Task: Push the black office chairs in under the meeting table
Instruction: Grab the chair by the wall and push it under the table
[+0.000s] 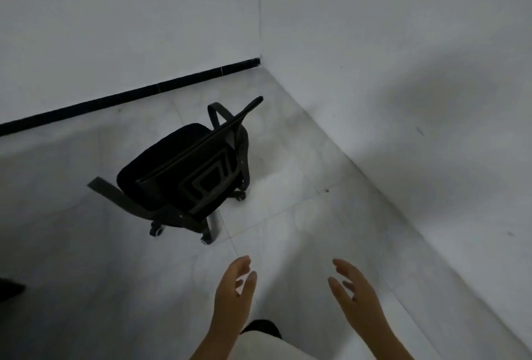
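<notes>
At the far left edge, low down, a dark shape (pixel 10 289) pokes into view, too cut off to tell what it is. A black skirting strip (pixel 129 95) runs along the foot of the left wall up to the room's corner. The black office chair (pixel 184 169) stands on the pale tiled floor (pixel 288 215) near that corner, left of centre, its backrest turned toward the camera and its seat facing the left wall; two armrests stick out to either side and the castors rest on the tiles. No meeting table shows anywhere. Lower down, the left hand (pixel 234 293) is raised with its fingers spread and slightly curled, holding nothing, well apart from the chair. Just right of it the right hand (pixel 354 293) is likewise spread and empty, palm turned inward. The plain right wall (pixel 431 100) fills the rest
</notes>
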`<state>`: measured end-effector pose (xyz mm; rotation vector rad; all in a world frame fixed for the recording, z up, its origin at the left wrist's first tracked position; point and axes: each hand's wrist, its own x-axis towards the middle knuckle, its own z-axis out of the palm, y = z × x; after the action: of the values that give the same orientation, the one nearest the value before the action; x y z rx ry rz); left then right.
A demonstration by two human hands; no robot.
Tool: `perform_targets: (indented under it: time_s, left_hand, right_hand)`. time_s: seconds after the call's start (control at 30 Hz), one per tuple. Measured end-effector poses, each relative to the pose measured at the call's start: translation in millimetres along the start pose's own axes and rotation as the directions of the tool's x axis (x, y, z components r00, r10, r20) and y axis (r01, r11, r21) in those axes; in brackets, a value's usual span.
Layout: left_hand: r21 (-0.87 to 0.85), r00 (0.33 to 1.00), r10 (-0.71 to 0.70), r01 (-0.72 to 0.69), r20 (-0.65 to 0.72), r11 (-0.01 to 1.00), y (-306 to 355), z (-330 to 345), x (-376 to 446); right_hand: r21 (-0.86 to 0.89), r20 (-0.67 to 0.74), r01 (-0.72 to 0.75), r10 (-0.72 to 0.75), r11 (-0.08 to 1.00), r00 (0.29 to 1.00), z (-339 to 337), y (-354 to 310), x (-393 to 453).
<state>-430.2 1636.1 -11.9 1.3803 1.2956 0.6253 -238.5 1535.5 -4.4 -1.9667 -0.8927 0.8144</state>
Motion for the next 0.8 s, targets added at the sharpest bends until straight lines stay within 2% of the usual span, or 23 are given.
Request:
perform_targets:
  time_s: [0.1, 0.17, 0.23, 0.43, 0.57, 0.7, 0.8]
  left_hand:
    - [-0.019, 0.999, -0.048, 0.047, -0.013, 0.999, 11, 13, 39]
    - [-0.052, 0.994, -0.106, 0.105, -0.028, 0.993, 14, 23, 73]
    - [-0.067, 0.99, -0.134, 0.131, -0.05, 0.989, 20, 30, 102]
    - [-0.044, 0.996, 0.011, -0.015, -0.089, 0.999, 92, 57, 233]
    - [-0.04, 0.986, 0.089, -0.096, -0.14, 0.995, 142, 63, 288]
    - [-0.034, 0.968, 0.042, -0.052, -0.249, 0.998, 153, 69, 305]
    - [-0.054, 0.913, -0.071, 0.053, -0.403, 0.997, 148, 74, 303]
  right_hand:
    - [0.063, 0.021, -0.089, 0.088, 0.994, 0.996, -12, 7, 34]
    - [0.034, 0.044, -0.166, 0.165, 0.986, 0.985, -19, 13, 69]
    - [-0.009, 0.089, -0.176, 0.176, 0.984, 0.98, -20, 12, 102]
    - [-0.054, 0.153, 0.027, -0.018, 0.998, 0.988, -26, -45, 266]
    - [-0.026, 0.18, 0.155, -0.148, 0.988, 0.972, -31, -87, 340]
    - [-0.035, 0.32, 0.227, -0.205, 0.973, 0.925, -25, -100, 385]
    - [-0.155, 0.502, 0.391, -0.269, 0.907, 0.822, -16, -107, 421]
